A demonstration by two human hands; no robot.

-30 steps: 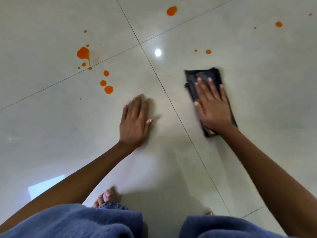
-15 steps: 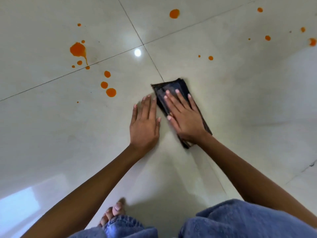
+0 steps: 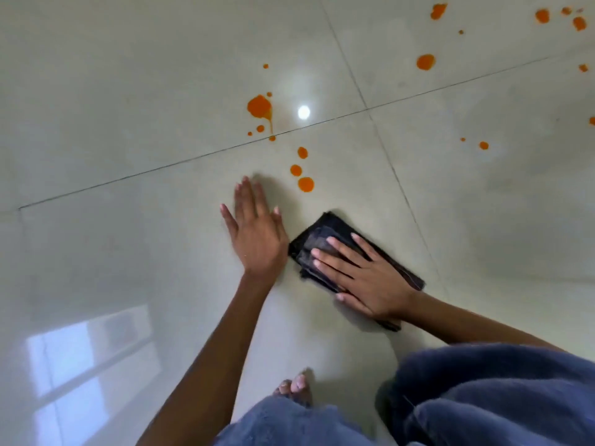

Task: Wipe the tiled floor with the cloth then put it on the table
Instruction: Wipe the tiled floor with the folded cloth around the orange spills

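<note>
On tiled floor (image 3: pixel 128 252): cloth (image 3: pixel 325 233) long axis diagonal, upper-left to lower-right; both hands' fingers flat, splayed.

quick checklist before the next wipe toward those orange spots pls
1. Right hand flat on the dark cloth: ok.
2. Cloth folded and lying flat on the tiled floor: ok.
3. Left hand braced on the floor, off the cloth: ok.
4. Path to the nearest orange drops free: ok, bare tile between.
5. Floor wiped clean: not ok, the large orange splash and scattered spots remain.
6. Cloth still clean enough underneath: cannot tell.
</note>
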